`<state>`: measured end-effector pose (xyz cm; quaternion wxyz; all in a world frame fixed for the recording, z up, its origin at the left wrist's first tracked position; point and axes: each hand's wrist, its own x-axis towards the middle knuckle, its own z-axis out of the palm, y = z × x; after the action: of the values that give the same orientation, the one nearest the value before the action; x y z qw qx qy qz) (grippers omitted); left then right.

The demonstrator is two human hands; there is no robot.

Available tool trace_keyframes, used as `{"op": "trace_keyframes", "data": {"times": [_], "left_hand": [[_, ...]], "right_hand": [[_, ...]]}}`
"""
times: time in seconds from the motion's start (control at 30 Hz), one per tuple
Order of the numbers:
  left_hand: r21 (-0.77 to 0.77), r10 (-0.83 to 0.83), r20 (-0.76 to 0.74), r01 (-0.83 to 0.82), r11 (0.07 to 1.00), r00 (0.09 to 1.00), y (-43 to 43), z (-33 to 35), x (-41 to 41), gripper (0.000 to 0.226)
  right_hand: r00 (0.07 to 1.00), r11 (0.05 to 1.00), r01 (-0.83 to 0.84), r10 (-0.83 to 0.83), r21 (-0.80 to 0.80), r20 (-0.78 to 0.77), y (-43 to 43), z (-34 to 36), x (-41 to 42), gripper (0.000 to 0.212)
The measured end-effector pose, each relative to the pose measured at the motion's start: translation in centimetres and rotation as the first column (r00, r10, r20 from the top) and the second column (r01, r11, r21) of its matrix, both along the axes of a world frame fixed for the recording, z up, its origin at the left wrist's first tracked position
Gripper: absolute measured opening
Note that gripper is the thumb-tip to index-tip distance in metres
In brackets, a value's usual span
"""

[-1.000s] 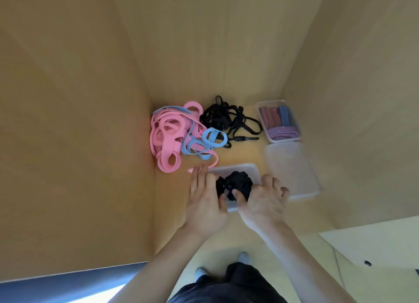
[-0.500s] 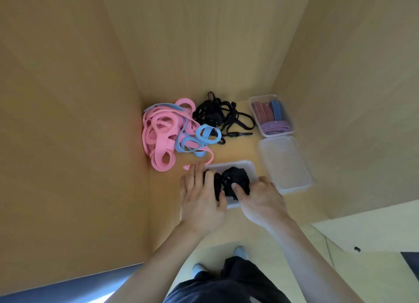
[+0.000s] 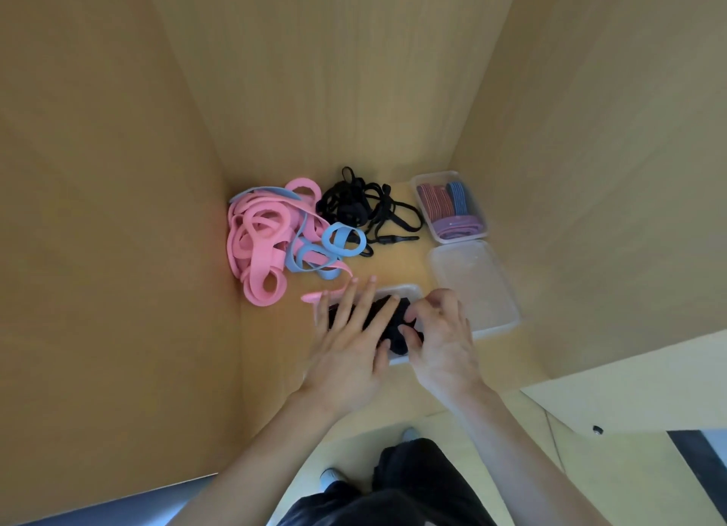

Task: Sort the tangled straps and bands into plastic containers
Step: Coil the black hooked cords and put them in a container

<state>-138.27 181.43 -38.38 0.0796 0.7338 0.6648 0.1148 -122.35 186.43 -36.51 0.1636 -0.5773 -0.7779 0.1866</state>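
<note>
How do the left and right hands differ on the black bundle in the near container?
1. Fingers: the left hand lies flat with straight, spread fingers; the right hand has curled fingers.
2. Contact: the left hand presses down on the black bundle; the right hand appears to pinch it with its thumb.
3. Place: the left hand covers the bundle's left side, the right hand its right end.

Shared: both touch the same bundle inside the near container.

The bands (image 3: 267, 242) lie in the back left corner of the shelf (image 3: 397, 266), with the straps (image 3: 362, 208) just right of them at the back edge. The full tub (image 3: 434, 174) sits in the back right corner, and the empty tub (image 3: 472, 285) is directly before it. Left of that, the near tub (image 3: 405, 288) holds the bundle (image 3: 397, 321), my left hand (image 3: 350, 348) flat on it and my right hand (image 3: 444, 340) gripping it.
</note>
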Motion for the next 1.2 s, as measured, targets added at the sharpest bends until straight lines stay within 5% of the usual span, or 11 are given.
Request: {"op": "trace_keyframes", "data": {"times": [0.2,0.33,0.6,0.97,1.2], "left_hand": [[-0.172,-0.105,-0.104,0.086,0.981,0.989,0.3,-0.6,0.7,0.076],[-0.198,-0.131,-0.138,0.102,0.975,0.982,0.6,-0.4,0.7,0.076],[-0.212,-0.143,-0.126,0.114,0.971,0.982,0.8,-0.6,0.7,0.076],[-0.198,-0.133,-0.101,0.111,0.974,0.986,1.1,-0.8,0.5,0.075],[-0.214,-0.140,-0.088,0.119,0.970,0.986,1.0,-0.9,0.5,0.076]], "right_hand": [[0.942,0.999,0.036,-0.044,-0.030,-0.333,0.8,-1.3,2.1,0.013],[0.968,0.987,0.146,-0.129,0.065,-0.213,2.6,-2.1,4.1,0.017],[0.968,0.971,0.231,-0.223,-0.056,0.115,5.3,-4.5,6.1,0.026],[0.938,0.933,0.327,-0.339,-0.150,-0.066,6.0,-3.8,7.7,0.027],[0.956,0.960,0.278,-0.274,0.022,-0.099,4.0,-2.3,7.7,0.011]]}}
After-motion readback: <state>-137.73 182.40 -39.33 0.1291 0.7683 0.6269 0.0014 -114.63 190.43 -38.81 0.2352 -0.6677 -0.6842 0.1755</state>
